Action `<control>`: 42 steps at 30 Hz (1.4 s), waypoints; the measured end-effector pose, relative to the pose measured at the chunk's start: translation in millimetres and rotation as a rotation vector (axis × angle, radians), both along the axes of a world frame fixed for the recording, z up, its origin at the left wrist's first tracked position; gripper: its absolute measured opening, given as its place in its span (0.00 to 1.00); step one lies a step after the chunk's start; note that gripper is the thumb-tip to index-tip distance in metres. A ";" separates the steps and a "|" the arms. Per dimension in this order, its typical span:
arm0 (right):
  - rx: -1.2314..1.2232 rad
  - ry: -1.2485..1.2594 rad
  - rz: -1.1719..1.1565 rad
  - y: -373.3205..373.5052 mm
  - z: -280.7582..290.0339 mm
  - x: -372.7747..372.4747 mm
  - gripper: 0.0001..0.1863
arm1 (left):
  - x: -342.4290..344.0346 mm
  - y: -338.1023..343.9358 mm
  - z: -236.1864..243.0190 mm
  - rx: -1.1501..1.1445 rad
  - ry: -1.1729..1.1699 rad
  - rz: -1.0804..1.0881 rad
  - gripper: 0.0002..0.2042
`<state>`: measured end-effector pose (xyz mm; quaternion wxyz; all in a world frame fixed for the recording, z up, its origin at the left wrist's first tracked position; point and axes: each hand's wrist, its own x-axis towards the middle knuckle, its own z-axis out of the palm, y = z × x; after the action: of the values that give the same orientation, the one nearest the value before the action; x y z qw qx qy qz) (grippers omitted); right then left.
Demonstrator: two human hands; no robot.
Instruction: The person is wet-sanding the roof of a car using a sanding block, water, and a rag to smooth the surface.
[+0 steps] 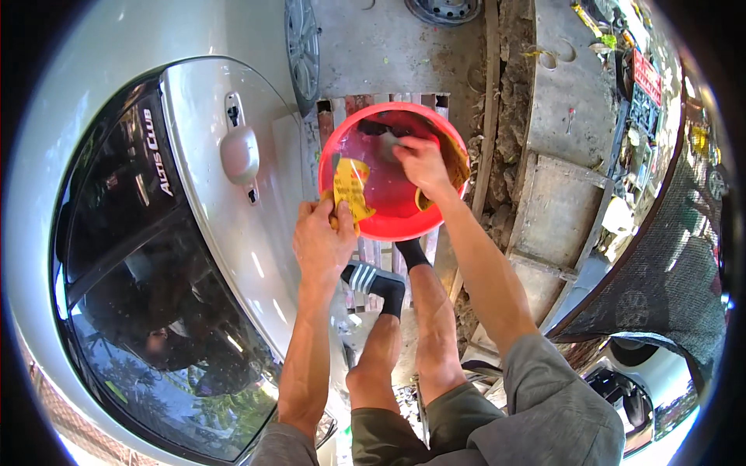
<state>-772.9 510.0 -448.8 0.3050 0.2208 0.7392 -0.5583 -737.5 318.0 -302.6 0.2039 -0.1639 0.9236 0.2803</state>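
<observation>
A red bucket (404, 227) with water in it stands before me. My left hand (324, 237) is closed at its near left rim, holding a yellow printed sheet (351, 189). The sheet looks like sandpaper; a dark grey edge shows at its top, and its torn-looking side hangs over the water. My right hand (426, 167) reaches inside the bucket from the right. Its fingers are bent together at a pale greyish patch that I cannot make out. Another yellow and dark sheet (457, 165) lies along the bucket's right inner wall, partly behind my right hand.
A silver car door with its handle (239, 151) stands close on my left, with a wheel (301, 54) ahead. Under the bucket are slats (374, 252). To the right run a broken concrete edge (509, 101), slabs (556, 210) and a dark mesh (645, 272). My sandalled foot (373, 279) is near the bucket.
</observation>
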 end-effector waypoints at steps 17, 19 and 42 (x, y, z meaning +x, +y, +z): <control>0.688 0.419 0.987 3.3 -5.3 41.5 0.19 | -60.6 35.1 -47.9 -0.066 -0.685 -0.800 0.19; 0.707 0.404 1.072 0.5 -17.5 53.4 0.20 | -56.1 33.7 -43.6 -0.100 -0.594 -0.686 0.20; 0.737 0.524 0.466 -36.5 -22.4 12.9 0.09 | -9.7 36.4 -179.0 -0.083 -0.137 -0.318 0.19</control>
<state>-760.0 473.4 -471.2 0.1274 -0.0045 0.9684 -0.2143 -747.2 354.4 -481.5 0.3012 -0.0427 0.9326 0.1944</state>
